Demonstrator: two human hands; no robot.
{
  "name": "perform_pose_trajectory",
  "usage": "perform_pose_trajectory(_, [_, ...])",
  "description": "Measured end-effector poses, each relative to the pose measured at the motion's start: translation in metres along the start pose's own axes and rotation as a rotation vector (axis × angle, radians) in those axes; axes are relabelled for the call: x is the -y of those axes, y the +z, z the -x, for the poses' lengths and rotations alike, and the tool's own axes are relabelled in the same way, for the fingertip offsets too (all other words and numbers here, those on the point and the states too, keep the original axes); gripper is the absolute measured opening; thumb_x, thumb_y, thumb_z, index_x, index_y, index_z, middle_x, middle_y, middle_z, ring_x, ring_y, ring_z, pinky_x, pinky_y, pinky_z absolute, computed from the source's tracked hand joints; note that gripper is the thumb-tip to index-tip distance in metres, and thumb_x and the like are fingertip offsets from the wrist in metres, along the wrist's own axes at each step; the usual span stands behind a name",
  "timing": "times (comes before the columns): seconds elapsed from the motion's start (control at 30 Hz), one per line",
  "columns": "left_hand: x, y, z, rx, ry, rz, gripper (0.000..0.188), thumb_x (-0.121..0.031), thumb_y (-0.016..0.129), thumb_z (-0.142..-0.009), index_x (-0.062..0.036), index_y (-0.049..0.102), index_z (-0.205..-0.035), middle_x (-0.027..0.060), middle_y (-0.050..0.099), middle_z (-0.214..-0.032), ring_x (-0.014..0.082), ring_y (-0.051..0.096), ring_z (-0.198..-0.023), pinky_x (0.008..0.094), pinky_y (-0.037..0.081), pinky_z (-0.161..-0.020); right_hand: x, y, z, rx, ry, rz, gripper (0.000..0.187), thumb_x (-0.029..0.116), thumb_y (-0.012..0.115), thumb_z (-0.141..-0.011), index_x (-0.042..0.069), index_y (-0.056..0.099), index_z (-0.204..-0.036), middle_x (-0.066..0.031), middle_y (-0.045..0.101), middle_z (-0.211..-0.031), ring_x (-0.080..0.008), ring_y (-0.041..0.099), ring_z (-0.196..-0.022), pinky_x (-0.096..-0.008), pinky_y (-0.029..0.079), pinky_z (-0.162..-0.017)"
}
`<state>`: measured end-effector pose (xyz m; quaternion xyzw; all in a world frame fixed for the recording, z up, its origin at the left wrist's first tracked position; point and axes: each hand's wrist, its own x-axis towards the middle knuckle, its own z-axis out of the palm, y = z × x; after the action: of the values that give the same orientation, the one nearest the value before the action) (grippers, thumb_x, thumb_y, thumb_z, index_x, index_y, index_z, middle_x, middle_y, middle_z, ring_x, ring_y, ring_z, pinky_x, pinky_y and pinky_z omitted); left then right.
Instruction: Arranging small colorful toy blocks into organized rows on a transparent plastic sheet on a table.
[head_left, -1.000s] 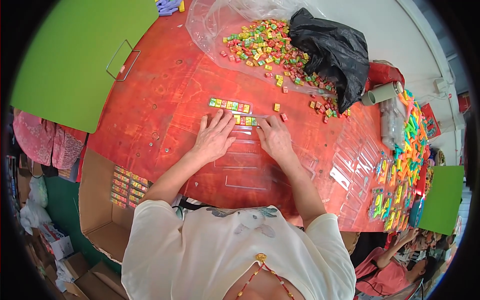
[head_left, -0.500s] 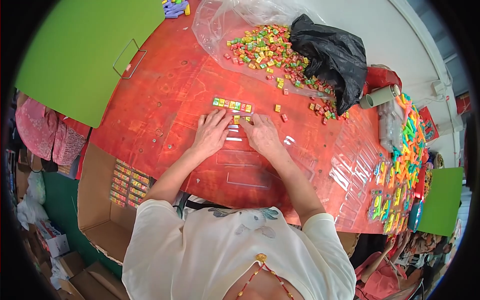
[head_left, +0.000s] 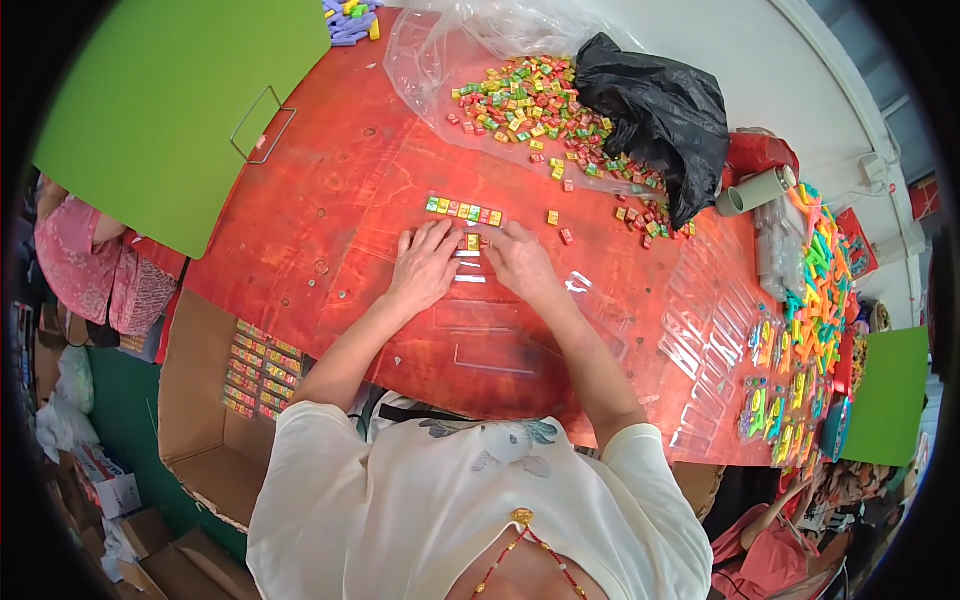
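Observation:
My left hand lies over the left part of a clear plastic tray, its fingers stretched out beside small yellow blocks. At that tray's other end is my right hand, thumb and fingers bent in close to the blocks. What the right fingers pinch, if anything, is hidden. Just beyond both hands a second clear tray holds a row of small red, yellow and green blocks. Two loose blocks, one yellow and one red, sit to the right of my right hand.
A heap of coloured blocks spills from clear plastic beside a black bag. Empty clear trays lie at right, near bright plastic pieces. A cardboard box with filled trays stands at lower left. A green board is at upper left.
The right hand's thumb and fingers have shifted slightly over the near tray, covering a block that showed beside them. My left hand stays nearly in place. The whole view has shifted slightly.

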<state>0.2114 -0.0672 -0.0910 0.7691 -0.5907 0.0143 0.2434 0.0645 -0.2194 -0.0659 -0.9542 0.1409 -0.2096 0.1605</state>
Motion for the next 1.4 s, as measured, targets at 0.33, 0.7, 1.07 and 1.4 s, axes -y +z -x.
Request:
perform_pose_trajectory(0.33, [-0.021,-0.002,-0.022,-0.062,0.139,0.038,0.044,-0.017,0.067,-0.086,-0.0066,0.060,-0.128,0.0118,0.057,-0.124,0.0296,0.052,-0.116,0.0468,0.037,-0.100,-0.041,-0.019,0.025,-0.039,0.343,-0.113,0.023,0.010,0.061,-0.088,0.003,0.066,-0.110,-0.0204,0.062,-0.099,-0.0406,0.062,-0.094,-0.0490,0.052,-0.082])
perform_pose_trajectory(0.7, [-0.029,0.008,-0.039,0.007,0.196,-0.080,0.033,-0.015,0.071,-0.083,-0.0127,0.067,-0.115,0.0090,0.058,-0.122,0.0262,0.052,-0.111,0.0426,0.038,-0.090,-0.039,-0.015,0.018,0.015,0.383,0.005,0.025,0.009,0.064,-0.085,0.005,0.065,-0.110,-0.0186,0.062,-0.106,-0.0386,0.064,-0.099,-0.0473,0.054,-0.085])
perform_pose_trajectory(1.07, [-0.035,0.000,-0.040,0.087,0.167,-0.076,0.054,-0.019,0.073,-0.082,-0.0122,0.057,-0.133,0.0093,0.054,-0.125,0.0279,0.050,-0.115,0.0450,0.036,-0.096,-0.065,0.009,0.019,-0.048,0.439,-0.419,0.014,0.003,0.062,-0.085,0.001,0.061,-0.098,-0.0119,0.067,-0.084,-0.0275,0.067,-0.080,-0.0386,0.053,-0.073])
perform_pose_trajectory(1.4, [-0.031,-0.006,-0.054,0.051,0.271,-0.091,0.061,-0.024,0.073,-0.081,-0.0116,0.054,-0.138,0.0112,0.054,-0.123,0.0304,0.049,-0.117,0.0508,0.031,-0.106,-0.067,-0.015,0.004,0.102,0.605,-0.942,0.011,0.004,0.065,-0.084,0.000,0.064,-0.095,-0.0033,0.063,-0.079,-0.0116,0.057,-0.071,-0.0283,0.047,-0.065])
